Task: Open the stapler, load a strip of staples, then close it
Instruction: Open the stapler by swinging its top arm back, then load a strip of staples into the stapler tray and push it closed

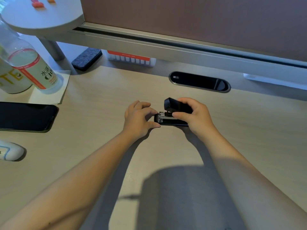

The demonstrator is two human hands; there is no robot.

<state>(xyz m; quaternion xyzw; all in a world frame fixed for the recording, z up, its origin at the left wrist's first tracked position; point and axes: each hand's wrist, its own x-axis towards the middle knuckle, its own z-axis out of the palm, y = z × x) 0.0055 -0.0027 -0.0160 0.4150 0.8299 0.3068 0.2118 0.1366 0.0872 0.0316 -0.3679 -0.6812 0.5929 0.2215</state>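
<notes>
A small black stapler [172, 106] lies on the wooden desk [99, 100] in the middle of the view. Its top cover is lifted at the left end, and the silver staple channel [162, 116] shows below it. My right hand [194, 117] grips the stapler from the right, with the thumb on the channel and the fingers over the cover. My left hand [138, 119] holds the stapler's left end between thumb and fingertips. I cannot make out a separate strip of staples.
A dark phone [26, 116] lies at the left, and a white mouse [10, 151] nearer me. Two bottles [31, 67] stand on paper at the far left. A grey eraser [87, 58], a white box [131, 59] and an oval cable port [199, 81] lie behind the stapler.
</notes>
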